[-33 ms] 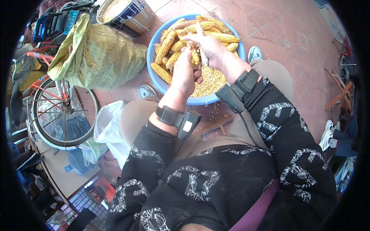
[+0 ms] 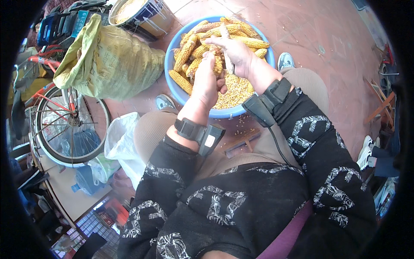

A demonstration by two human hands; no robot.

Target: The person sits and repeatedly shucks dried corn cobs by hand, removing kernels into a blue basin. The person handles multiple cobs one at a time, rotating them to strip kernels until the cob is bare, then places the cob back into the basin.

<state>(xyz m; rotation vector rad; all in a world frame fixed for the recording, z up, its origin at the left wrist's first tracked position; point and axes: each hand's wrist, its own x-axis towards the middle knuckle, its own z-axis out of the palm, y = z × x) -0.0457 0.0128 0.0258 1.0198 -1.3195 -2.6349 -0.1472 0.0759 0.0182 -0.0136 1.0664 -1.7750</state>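
Note:
A blue basin (image 2: 169, 77) stands on the floor in front of me, between my feet. Dried yellow ears of corn (image 2: 185, 52) are heaped in its far and left parts, and loose kernels (image 2: 233, 94) lie in its near right part. Over the basin, my left hand (image 2: 205, 83) is closed around a partly stripped ear of corn (image 2: 218, 65). My right hand (image 2: 242, 58) grips a pale bare corncob (image 2: 229, 64), held lengthwise close against that ear. Fingers partly hide where the two meet.
Left of the basin slumps a yellow-green woven sack (image 2: 125, 60), with a paint-streaked bucket (image 2: 151, 21) behind it. A bicycle wheel (image 2: 73, 125) and a white plastic bag (image 2: 123, 142) are nearer on the left. Kernels are scattered by a small wooden stool (image 2: 242, 143). Another person's shoe (image 2: 365, 152) shows at right.

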